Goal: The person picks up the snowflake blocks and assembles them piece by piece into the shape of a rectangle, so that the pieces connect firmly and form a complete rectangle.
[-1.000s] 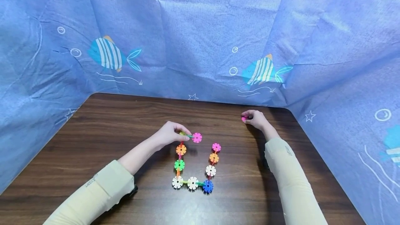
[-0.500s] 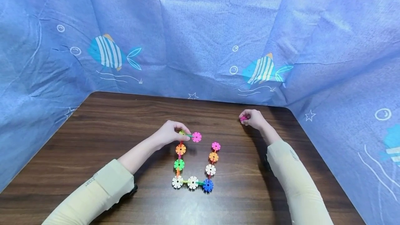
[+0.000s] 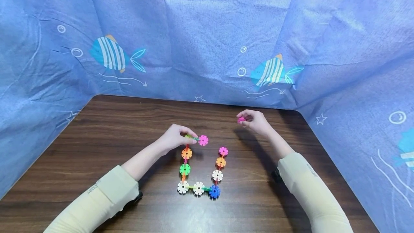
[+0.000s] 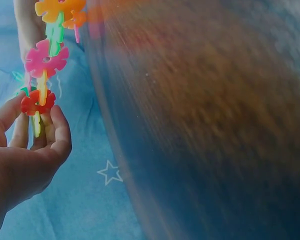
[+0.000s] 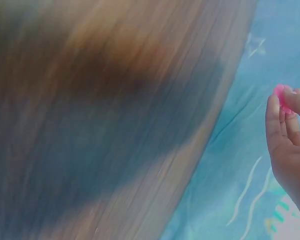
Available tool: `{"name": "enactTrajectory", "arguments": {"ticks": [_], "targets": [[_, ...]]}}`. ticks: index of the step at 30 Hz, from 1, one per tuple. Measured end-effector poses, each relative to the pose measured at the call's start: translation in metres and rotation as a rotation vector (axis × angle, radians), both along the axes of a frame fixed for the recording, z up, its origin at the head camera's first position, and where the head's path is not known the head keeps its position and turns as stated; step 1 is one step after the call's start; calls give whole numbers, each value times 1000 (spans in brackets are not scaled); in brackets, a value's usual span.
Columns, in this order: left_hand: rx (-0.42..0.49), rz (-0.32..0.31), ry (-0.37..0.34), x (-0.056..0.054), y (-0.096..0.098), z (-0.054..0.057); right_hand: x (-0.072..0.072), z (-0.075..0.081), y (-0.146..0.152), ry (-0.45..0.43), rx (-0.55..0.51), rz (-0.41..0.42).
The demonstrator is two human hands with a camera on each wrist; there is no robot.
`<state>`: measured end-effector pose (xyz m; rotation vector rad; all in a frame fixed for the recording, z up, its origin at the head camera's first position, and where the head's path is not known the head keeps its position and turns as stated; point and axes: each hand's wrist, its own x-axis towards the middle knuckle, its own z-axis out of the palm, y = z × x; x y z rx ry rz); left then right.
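A chain of colourful notched snowflake discs (image 3: 198, 188) forms a U with a bent end on the table, some discs flat on and others edge-on as links. My left hand (image 3: 176, 139) pinches the chain at its far-left corner, by a yellow-green disc partly hidden by the fingers. From there a green link leads right to a pink disc (image 3: 203, 140). In the left wrist view, thumb and fingers surround a red disc (image 4: 32, 104) of the chain. My right hand (image 3: 257, 122) pinches a separate pink disc (image 3: 240, 120), partly covered by the fingertips, above the table's far right.
The dark wood-grain table (image 3: 129, 118) ends at a blue cloth backdrop (image 3: 207, 46) printed with fish, standing behind and along both sides. The chain's right arm ends in another pink disc (image 3: 223, 151), apart from the left hand's end.
My right hand has moved left and slightly up with the pink disc between its fingers. The left hand stays at the chain's corner, nearly still.
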<state>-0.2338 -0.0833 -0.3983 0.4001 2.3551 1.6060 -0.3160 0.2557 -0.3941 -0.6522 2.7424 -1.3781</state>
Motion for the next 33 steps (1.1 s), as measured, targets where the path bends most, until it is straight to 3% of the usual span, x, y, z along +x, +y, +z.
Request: {"name": "enactTrajectory", "arguments": {"ticks": [4,10,12,24,33], "targets": [[-3,0,-4,0,0,-1,9,6,-11,1,-62,-4],[14,5,-13,0,1,0,51,40,-39,99,-60,-38],[16,8,-11,0,1,-1,61,45,-46,128,-52,-41],[21,24,2,3,3,2,75,15,-69,102,-176,14],[21,26,-5,3,2,2,85,2,-82,133,-103,38]]}}
